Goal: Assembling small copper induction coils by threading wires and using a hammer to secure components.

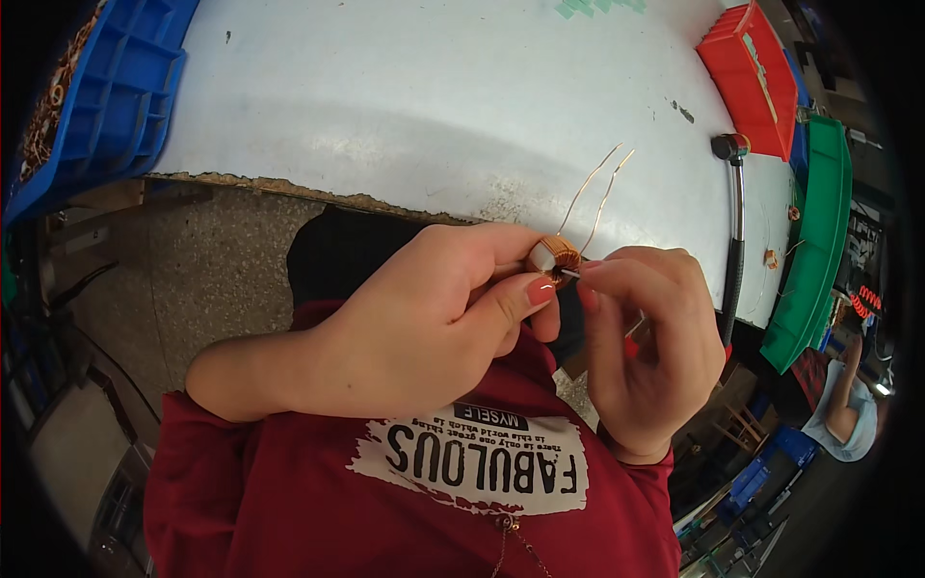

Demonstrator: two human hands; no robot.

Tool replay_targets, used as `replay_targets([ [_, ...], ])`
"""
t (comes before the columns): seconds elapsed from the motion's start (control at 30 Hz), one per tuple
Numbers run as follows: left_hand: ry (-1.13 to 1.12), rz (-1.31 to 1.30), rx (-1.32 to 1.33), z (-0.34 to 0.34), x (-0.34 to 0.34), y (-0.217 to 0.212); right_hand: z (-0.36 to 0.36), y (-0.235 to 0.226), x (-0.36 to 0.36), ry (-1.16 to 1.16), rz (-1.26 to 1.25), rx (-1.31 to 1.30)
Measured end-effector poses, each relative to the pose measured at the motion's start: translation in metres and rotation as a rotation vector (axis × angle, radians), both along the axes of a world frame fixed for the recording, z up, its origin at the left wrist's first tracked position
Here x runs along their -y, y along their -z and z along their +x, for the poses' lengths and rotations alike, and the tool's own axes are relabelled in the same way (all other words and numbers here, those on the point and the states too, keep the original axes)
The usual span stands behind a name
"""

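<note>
Above the table's near edge, my left hand [424,313] pinches a small ring-shaped coil [552,253] between thumb and fingers. The coil is wound with copper wire, and a whitish part shows on its left side. Two long copper wire ends [599,197] stick up from it, away from me. Close against the coil's right side, my right hand [655,332] has thumb and forefinger closed on a thin pale rod or wire end [571,274], which points into the ring's opening. Fingers hide most of that thin piece, so its kind is unclear.
A blue crate [116,101] with copper-coloured pieces stands at left. At right are a red bin [747,77], a green tray [814,250], a black-handled ratchet-like tool [737,207] and a small copper coil [771,258]. Another person [843,414] is at far right.
</note>
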State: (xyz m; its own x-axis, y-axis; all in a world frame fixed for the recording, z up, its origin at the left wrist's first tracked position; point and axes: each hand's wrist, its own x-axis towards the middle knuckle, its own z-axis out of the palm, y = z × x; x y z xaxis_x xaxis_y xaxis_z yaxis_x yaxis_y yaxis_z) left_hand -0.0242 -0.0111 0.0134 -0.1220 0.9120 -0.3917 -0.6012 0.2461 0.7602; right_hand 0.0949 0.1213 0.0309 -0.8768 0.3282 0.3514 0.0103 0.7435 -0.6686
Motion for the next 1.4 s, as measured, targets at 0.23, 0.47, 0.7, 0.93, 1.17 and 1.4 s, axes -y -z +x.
replay_targets([
  [0.23, -0.045, 0.005, 0.01, 0.002, -0.001, -0.001, 0.001, -0.003, 0.002, -0.027, 0.092, 0.064],
  [0.47, -0.068, 0.012, -0.018, 0.007, -0.002, 0.002, 0.001, -0.003, 0.005, -0.037, 0.183, 0.096],
  [0.7, -0.039, 0.096, -0.06, 0.001, 0.001, 0.003, 0.004, -0.008, 0.0, 0.056, 0.037, 0.159],
  [0.93, -0.217, 0.105, -0.227, -0.002, 0.002, -0.005, 0.05, 0.007, -0.067, 0.59, 0.174, 0.095],
  [1.17, -0.304, 0.139, -0.334, -0.007, 0.011, -0.013, 0.093, 0.038, -0.127, 0.743, 0.572, 0.442],
  [1.4, -0.331, 0.067, -0.394, -0.016, 0.026, -0.007, 0.105, 0.053, -0.152, 0.612, 0.471, 0.379],
])
